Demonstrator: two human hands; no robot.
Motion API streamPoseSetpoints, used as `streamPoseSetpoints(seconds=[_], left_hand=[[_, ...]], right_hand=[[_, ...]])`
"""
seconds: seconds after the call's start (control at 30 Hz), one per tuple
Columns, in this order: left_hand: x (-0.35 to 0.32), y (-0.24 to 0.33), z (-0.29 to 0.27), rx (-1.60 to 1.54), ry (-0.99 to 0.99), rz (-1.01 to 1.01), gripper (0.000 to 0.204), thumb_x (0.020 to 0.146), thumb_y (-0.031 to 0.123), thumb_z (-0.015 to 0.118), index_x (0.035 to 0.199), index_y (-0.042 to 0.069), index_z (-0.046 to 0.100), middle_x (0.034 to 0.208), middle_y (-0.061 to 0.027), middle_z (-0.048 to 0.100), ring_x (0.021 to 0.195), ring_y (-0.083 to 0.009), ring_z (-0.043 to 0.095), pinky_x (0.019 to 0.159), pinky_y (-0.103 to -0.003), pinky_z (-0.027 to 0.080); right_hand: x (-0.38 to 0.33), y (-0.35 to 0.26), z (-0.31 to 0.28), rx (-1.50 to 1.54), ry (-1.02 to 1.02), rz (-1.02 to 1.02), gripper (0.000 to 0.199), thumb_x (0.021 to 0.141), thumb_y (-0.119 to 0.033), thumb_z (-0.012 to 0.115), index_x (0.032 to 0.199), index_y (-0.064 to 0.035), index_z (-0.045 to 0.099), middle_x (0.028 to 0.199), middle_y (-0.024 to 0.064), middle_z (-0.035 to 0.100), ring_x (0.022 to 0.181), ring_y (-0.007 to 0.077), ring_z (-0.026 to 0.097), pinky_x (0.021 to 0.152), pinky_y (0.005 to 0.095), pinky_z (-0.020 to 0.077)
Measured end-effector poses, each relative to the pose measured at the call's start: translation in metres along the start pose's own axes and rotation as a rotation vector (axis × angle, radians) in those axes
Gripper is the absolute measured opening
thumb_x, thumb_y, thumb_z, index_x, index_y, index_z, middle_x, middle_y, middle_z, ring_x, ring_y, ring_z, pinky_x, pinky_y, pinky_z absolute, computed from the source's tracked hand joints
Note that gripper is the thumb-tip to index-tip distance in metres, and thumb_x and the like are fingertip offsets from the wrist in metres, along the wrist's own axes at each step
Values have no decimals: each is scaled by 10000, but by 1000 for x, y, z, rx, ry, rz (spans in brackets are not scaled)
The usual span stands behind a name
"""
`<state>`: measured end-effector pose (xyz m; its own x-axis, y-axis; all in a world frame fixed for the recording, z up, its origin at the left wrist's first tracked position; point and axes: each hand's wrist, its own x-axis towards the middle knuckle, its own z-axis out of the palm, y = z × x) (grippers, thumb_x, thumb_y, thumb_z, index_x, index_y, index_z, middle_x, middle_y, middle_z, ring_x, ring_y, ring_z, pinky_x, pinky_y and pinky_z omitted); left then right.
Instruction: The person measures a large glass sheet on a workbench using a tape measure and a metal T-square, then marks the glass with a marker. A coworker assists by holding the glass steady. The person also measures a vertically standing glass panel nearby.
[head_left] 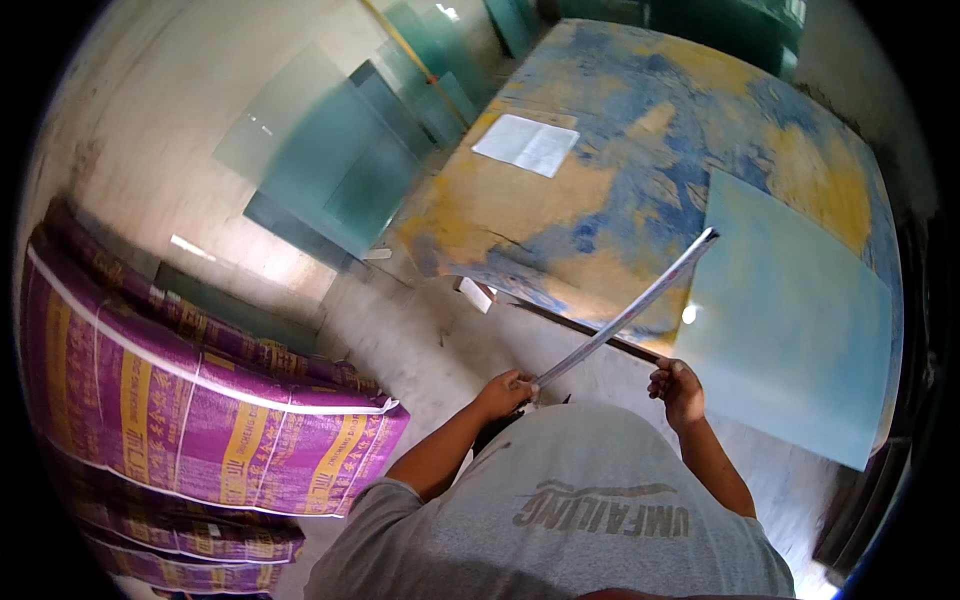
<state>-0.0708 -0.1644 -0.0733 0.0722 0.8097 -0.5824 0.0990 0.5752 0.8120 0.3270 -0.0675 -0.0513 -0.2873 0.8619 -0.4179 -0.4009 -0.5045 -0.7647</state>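
My left hand [505,395] is closed around the lower end of a long, narrow silvery strip [625,312]. The strip slants up and to the right; its dark far end lies over the table, close to a frosted glass sheet [790,320]. Whether it is a ruler or a metal profile I cannot tell. My right hand [680,393] is raised just off the near edge of the table [600,190], fingers curled in. What those fingers hold, if anything, is hidden. The glass lies flat on the table's right side, its near corner jutting past the edge.
A white paper sheet [525,145] lies on the stained blue-and-yellow tabletop. Glass panes [330,150] lean against the left wall, with a yellow pole [405,45] among them. Large purple wrapped packs [200,390] stand at my left. A small white box [475,293] sits below the table edge.
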Motion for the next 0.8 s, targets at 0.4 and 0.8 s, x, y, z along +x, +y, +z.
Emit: streamPoseSetpoints(seconds=[0.4, 0.8], left_hand=[[-78, -106, -224, -243, 365, 22, 730, 936, 554, 720, 1334, -45, 599, 993, -140, 728, 870, -196, 701, 776, -328, 554], [-100, -21, -338, -248, 326, 529, 594, 1047, 439, 563, 1463, 25, 469, 1410, -140, 563, 1281, -207, 543, 1059, -338, 445]], right_hand=[[94, 137, 298, -528, -297, 370, 335, 984, -335, 649, 1119, -29, 658, 908, 105, 697, 784, 242, 704, 729, 387, 574], [163, 181, 540, -328, -895, 760, 596, 897, -385, 717, 1349, -38, 540, 963, 42, 643, 942, 184, 643, 841, 399, 530]])
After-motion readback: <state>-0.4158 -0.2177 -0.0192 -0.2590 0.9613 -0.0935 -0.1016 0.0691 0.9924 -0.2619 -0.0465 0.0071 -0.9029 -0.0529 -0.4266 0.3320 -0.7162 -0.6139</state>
